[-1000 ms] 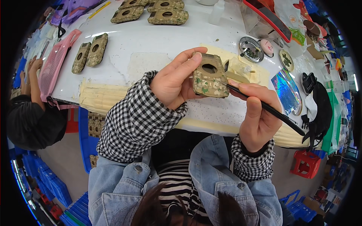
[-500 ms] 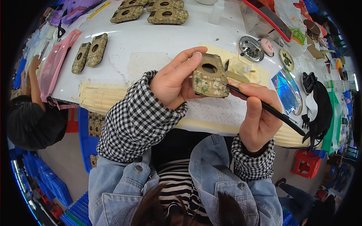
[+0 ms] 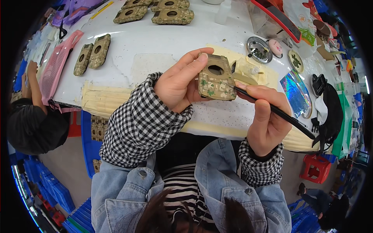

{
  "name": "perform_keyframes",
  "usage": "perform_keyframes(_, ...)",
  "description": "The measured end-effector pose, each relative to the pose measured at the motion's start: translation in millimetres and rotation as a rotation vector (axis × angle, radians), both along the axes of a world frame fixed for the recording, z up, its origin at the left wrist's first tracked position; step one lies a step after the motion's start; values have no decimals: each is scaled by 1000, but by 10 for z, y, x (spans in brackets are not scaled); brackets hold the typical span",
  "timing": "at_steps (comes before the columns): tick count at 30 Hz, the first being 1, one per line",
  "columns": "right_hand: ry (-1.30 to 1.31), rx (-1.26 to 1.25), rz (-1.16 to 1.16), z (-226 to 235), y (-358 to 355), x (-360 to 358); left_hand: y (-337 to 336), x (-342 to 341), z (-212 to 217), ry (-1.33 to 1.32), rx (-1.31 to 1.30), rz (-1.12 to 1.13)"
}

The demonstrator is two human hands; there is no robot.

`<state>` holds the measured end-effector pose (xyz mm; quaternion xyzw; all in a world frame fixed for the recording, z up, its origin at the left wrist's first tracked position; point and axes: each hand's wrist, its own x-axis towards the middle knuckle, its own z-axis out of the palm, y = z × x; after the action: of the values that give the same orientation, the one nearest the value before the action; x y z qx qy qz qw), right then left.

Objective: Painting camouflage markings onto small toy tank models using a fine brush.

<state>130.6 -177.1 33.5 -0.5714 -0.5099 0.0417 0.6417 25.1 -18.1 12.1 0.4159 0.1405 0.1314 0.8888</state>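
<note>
My left hand (image 3: pixel 179 80) holds a camouflage-patterned toy tank hull (image 3: pixel 216 86) by its left side, thumb on its upper edge. A round dark opening shows in the hull's top. My right hand (image 3: pixel 270 120) pinches a slim black pen-like tool (image 3: pixel 285 116). The tool's tip meets the hull's right edge near its lower corner; whether it is a knife, tweezers or a pen I cannot make out. Just behind the hull, a tan part (image 3: pixel 248 72) lies on yellowish tape.
More camouflage hulls (image 3: pixel 173 16) stand at the back and left of the white table (image 3: pixel 128 40). To the right are a round metal dish (image 3: pixel 259 50) with small dark bits, a shiny holographic sheet (image 3: pixel 294 91) and a clear box (image 3: pixel 268 23). Another person (image 3: pixel 37 124) sits at left.
My hands, the hull and the black tool stay almost still. At left the other person's hand has shifted slightly, and a person in the lower right background has moved.
</note>
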Motion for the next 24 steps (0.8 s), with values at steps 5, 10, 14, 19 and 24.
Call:
perform_keyframes(5, -23, -20, 1, 19, -2, 1, -10, 2, 7, -19, -11, 7)
perform_keyframes(10, -41, -24, 3, 22, -4, 4, -5, 0, 7, -19, -7, 2)
perform_keyframes(14, -156, -36, -17, -6, 5, 33, -3, -1, 3, -14, -13, -2)
perform_keyframes(19, -159, -45, -19, -5, 4, 32, -6, -3, 10, -1, -7, 2)
perform_keyframes(24, -30, -22, 3, 19, 1, 6, -6, 2, -4, -8, -7, 9)
